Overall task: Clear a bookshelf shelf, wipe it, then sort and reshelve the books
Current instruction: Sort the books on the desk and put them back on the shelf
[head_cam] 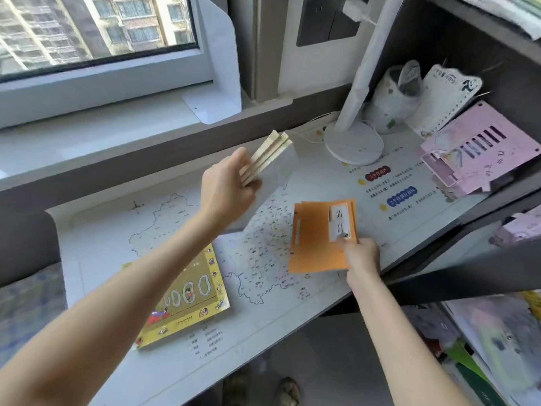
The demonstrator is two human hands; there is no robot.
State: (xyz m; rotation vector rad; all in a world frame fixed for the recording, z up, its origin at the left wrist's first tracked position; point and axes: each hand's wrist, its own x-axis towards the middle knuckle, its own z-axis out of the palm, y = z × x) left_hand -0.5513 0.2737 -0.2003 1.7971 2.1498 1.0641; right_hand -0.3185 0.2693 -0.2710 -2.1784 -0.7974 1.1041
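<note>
My left hand (228,186) grips a small bundle of thin books (268,155), page edges toward me, raised above the desk near the window sill. My right hand (361,254) pinches the near right corner of a stack of orange booklets (317,238) with a white title label, lying flat on the desk. A yellow illustrated book (187,300) lies flat under my left forearm. The desk surface is covered by a white map mat (263,259).
A white lamp base (354,145) and pole stand at the back right. Beside it are a white cup (392,104), a card calendar (442,98) and a pink box (474,153). Dark shelf boards (468,224) with loose books run along the right.
</note>
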